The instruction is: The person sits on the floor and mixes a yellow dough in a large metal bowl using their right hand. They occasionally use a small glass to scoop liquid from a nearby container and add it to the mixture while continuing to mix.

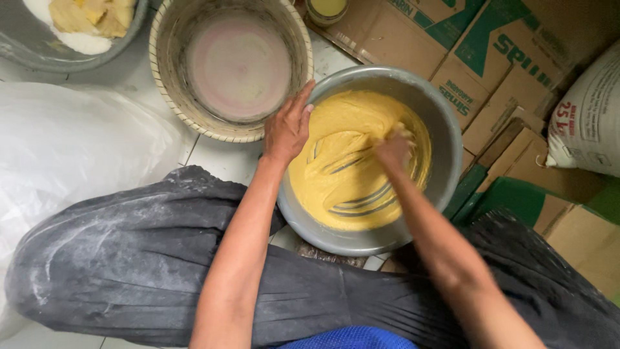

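Floor: pale tiles, everything sits on it, person seated over it in a dark flour-dusted skirt.

Clear plastic sheet, far left, crumpled, next to the skirt.

Cardboard boxes, upper right, stacked and leaning, green and brown print. They run right up to the far side of the metal bowl. White sack at the right edge, against the boxes.

Metal bowl: grey, round, on the floor between the person's knees, centre-right of view. Yellow batter fills most of it, thick, with curved finger grooves showing bare metal through the lower part.

Woven basket, upper centre, just left of the metal bowl, rims near or touching, can't tell which. Round pinkish plate or lid lies flat in its bottom.

Second grey basin, top left corner, partly cut off, holds white powder and pale yellow chunks. Well apart from the metal bowl.

Small jar, top edge, yellowish lid, mostly cut off.

Left hand: palm down on the near-left rim of the metal bowl, fingers spread flat over the edge, grip not closed around anything, just pressing on the rim.

Right hand: down in the batter, right half of the bowl, coated yellow and motion-blurred. Fingers look curled but grip state can't be read through the blur and batter.
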